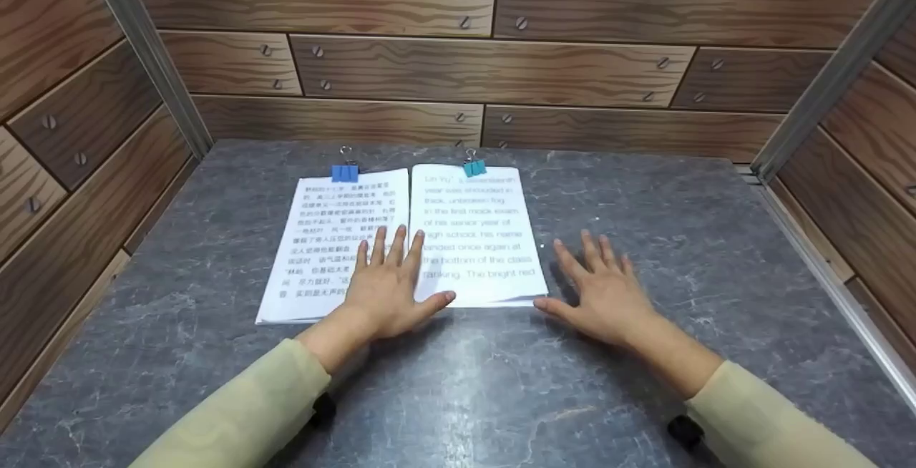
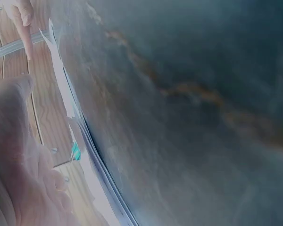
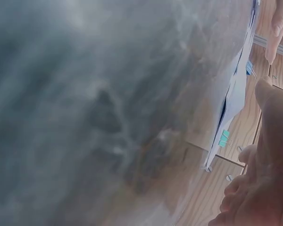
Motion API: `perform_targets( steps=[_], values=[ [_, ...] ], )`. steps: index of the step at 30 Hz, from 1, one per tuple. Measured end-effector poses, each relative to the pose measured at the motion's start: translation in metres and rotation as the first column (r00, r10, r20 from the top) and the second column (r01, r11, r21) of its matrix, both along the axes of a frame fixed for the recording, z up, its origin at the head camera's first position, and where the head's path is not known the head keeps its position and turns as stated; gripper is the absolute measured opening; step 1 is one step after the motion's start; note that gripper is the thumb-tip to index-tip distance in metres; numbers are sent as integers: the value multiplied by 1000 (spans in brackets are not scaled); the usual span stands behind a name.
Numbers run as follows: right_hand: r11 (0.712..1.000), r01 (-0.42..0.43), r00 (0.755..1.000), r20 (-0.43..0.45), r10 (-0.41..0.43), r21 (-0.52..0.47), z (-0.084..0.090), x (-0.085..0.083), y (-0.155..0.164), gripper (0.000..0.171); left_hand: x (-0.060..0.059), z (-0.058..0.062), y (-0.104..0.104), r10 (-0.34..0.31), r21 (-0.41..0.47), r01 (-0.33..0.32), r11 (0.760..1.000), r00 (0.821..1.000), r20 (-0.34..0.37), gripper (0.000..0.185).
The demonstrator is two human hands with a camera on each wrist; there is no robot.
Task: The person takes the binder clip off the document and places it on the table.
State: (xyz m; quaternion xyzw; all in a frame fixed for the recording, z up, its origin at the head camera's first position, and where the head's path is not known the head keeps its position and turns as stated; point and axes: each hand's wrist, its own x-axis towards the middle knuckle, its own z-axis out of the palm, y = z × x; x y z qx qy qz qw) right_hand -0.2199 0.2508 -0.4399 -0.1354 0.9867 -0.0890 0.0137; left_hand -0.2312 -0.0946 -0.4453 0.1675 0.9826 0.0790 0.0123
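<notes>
Two sheaves of printed paper lie side by side on the grey marble table [image 1: 665, 196]. The left sheaf [image 1: 322, 232] has a blue binder clip [image 1: 344, 172] at its top edge. The right sheaf [image 1: 479, 225] carries a teal binder clip [image 1: 474, 167]. My left hand [image 1: 386, 282] lies flat with straight fingers across the lower seam where both sheaves meet. My right hand [image 1: 605, 289] rests flat on the table just right of the right sheaf, its thumb at the paper's lower right corner. The left wrist view shows the paper edge [image 2: 66, 94] and teal clip [image 2: 75, 151]. The right wrist view shows the same edge [image 3: 236, 94].
Wood-panelled walls [image 1: 501, 67] with screws enclose the table at the back and both sides. Metal rails [image 1: 823, 275] run along the right edge and up the corners. Bare marble stretches in front of and to the right of the papers.
</notes>
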Motion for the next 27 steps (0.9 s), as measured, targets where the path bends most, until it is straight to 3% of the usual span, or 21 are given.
perform_targets(
  steps=[12, 27],
  values=[
    [999, -25, 1000, -9, 25, 27, 11, -20, -20, 104, -10, 5, -3, 5, 1, -5, 1000, 1000, 15, 110],
    [991, -133, 988, 76, 133, -5, 5, -56, -49, 82, -33, 6, -5, -44, -70, 50, 996, 995, 88, 109]
  ],
)
